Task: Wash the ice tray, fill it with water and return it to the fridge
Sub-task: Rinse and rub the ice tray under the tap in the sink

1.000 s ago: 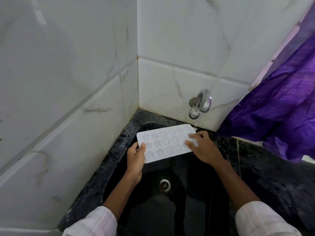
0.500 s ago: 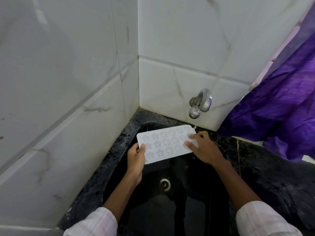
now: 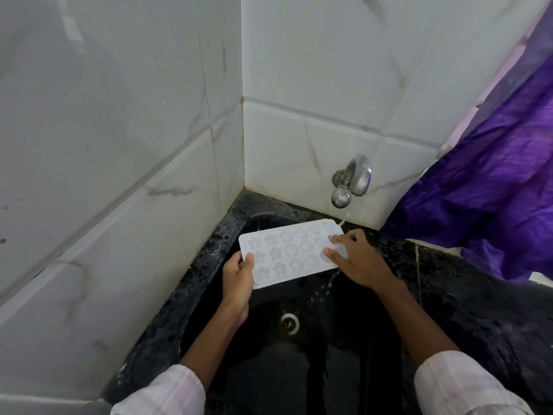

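Currently ice tray (image 3: 287, 253) is level over the 12 o'clock end of the black sink (image 3: 209, 295), cavities up. Left hand (image 3: 238, 280) grips its 8 o'clock corner, thumb on top. Right hand (image 3: 356, 259) lies on the 3 o'clock end, fingers blurred; can't tell if it's grasping. Tap (image 3: 351, 184) at the tray's 1 o'clock runs water (image 3: 343, 218) onto that corner. Purple cloth (image 3: 493, 205) at 3 o'clock.

A black speckled stone counter (image 3: 466, 319) fills the tiled corner, its surface wet. A glossy black sink basin (image 3: 353, 372) is sunk into its left part, with a round metal drain (image 3: 289, 322) in the floor. Drops of water (image 3: 329, 283) spatter just right of the drain. At the far right, a purple cloth (image 3: 493, 190) drapes onto the counter.
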